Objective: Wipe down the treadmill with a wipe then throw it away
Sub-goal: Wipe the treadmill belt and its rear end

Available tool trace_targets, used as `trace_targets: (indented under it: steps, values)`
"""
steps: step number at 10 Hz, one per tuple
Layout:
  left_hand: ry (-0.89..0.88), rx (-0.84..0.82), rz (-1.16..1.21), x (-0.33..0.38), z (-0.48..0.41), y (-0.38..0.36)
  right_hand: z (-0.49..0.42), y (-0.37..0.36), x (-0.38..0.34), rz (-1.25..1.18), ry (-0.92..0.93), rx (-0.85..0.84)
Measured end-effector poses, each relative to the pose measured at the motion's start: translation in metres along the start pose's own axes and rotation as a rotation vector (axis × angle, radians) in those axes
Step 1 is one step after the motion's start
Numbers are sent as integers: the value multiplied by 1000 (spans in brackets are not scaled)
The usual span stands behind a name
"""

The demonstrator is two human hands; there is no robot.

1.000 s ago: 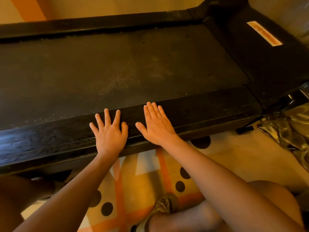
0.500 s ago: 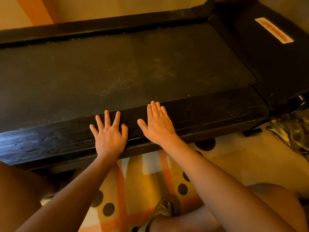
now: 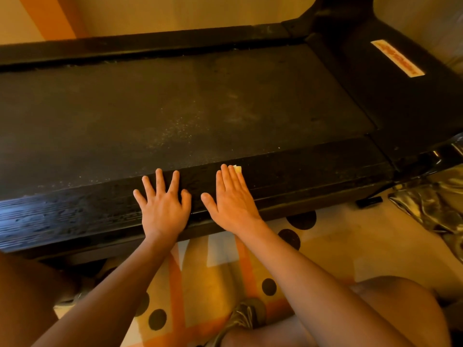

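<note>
A black treadmill [image 3: 200, 116] stretches across the view, its belt dusty with pale specks near the middle. My left hand [image 3: 164, 206] lies flat on the near side rail with its fingers spread. My right hand [image 3: 231, 199] lies flat on the same rail just to the right, fingers straight and together. A small pale corner of a wipe [image 3: 238, 168] shows beyond my right fingertips; the remainder is hidden under that hand.
An orange and white label [image 3: 397, 58] sits on the motor cover at the right. A patterned mat [image 3: 215, 269] with black dots and orange stripes covers the floor below. Shiny crumpled material [image 3: 431, 204] lies at the right edge. My knees and a shoe [image 3: 244, 315] are near.
The view has shifted slightly, so the treadmill sits lower in the frame. Both hands stay flat on the rail. A pale corner of the wipe now shows past my right fingertips.
</note>
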State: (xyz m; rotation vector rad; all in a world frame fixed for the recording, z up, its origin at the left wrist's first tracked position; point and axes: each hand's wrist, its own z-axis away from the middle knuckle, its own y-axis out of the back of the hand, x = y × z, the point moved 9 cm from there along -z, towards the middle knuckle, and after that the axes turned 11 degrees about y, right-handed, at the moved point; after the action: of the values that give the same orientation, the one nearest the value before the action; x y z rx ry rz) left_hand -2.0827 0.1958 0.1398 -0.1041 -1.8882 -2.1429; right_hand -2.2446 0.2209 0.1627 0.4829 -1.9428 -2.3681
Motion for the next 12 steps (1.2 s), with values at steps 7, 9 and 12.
trace_targets:
  steps: [7,9,12]
  values:
    - [-10,10,14,-1,1,1,-4,1,20,45,-61,-16]
    - [-14,14,25,-1,0,-1,41,-13,17,29,-7,-8]
    - [-16,9,32,0,1,1,22,0,21,-68,-48,16]
